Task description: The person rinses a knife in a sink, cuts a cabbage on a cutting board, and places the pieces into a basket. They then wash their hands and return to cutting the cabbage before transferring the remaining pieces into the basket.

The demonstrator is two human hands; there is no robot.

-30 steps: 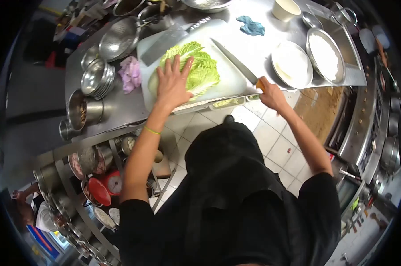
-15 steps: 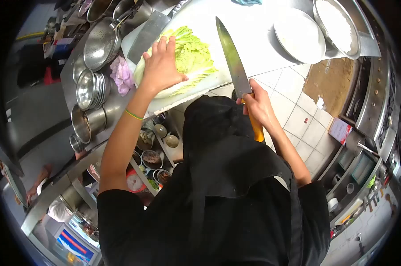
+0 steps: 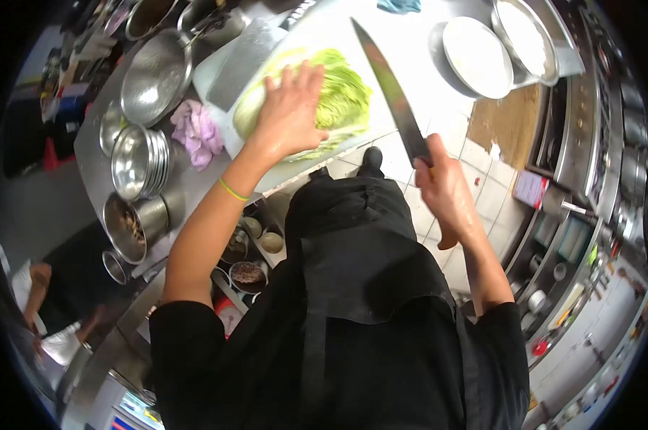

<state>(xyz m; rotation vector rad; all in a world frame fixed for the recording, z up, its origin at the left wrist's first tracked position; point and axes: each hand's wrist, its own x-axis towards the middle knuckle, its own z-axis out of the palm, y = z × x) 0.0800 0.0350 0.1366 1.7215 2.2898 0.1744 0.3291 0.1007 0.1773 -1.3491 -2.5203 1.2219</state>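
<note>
My left hand (image 3: 289, 111) lies spread over a leafy green cabbage (image 3: 344, 89), pressing on its left part. Under the cabbage is a white cutting board (image 3: 220, 72). In my right hand (image 3: 444, 183) is the handle of a long knife (image 3: 392, 89), its blade pointing up and to the left, to the right of the cabbage and apart from it. A wide cleaver (image 3: 248, 61) rests flat on the board, left of the cabbage.
A white plate (image 3: 478, 57) and a metal strainer with white contents (image 3: 524, 39) are at the upper right. A purple cloth (image 3: 197, 135), stacked metal bowls (image 3: 139, 163) and a colander (image 3: 155, 77) stand left. Another person's arm (image 3: 37, 294) shows at lower left.
The cabbage and my left hand appear farther right in view. My right hand, still round the knife, has shifted right and slightly down. The whole view has turned somewhat.
</note>
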